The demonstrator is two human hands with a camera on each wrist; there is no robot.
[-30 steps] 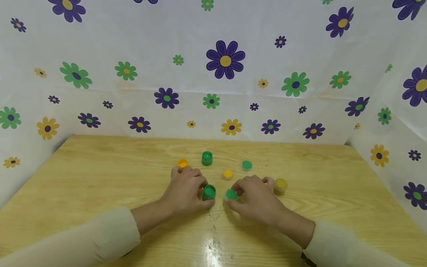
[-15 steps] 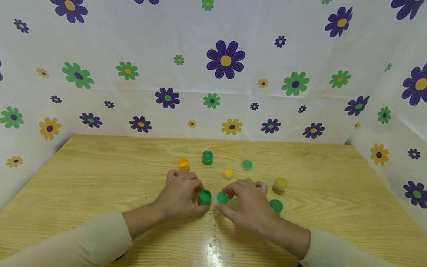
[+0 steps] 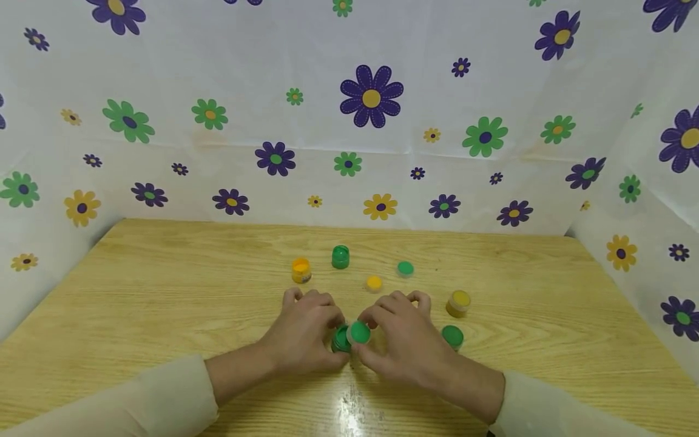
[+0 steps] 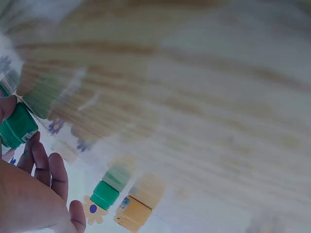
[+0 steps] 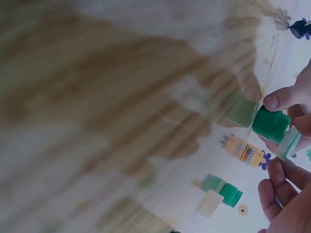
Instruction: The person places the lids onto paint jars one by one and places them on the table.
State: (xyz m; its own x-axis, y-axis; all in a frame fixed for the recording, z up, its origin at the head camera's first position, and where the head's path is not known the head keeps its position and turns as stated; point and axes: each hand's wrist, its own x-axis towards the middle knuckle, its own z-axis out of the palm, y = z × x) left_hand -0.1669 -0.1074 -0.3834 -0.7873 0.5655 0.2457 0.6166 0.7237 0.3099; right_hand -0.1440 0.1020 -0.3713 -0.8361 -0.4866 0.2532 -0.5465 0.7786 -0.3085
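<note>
My left hand grips a small open green paint jar standing on the table, thumb on the near side and fingers on the far side. A green lid is pinched between the thumb and fingers of my right hand. The lid tilts over the jar's right rim and overlaps part of its mouth. In the right wrist view the lid shows edge-on beside the mouth of the green jar. The left wrist view shows my thumb and fingers around the same jar.
Behind my hands stand an open orange paint jar and an open green one. A yellow lid and another green lid lie right of them. A lidded yellow jar and a lidded green jar stand beyond my right hand.
My right hand has carried the green lid leftward from apart to the rim of the jar. My left hand has shifted the jar slightly toward me, uncovering the orange jar.
</note>
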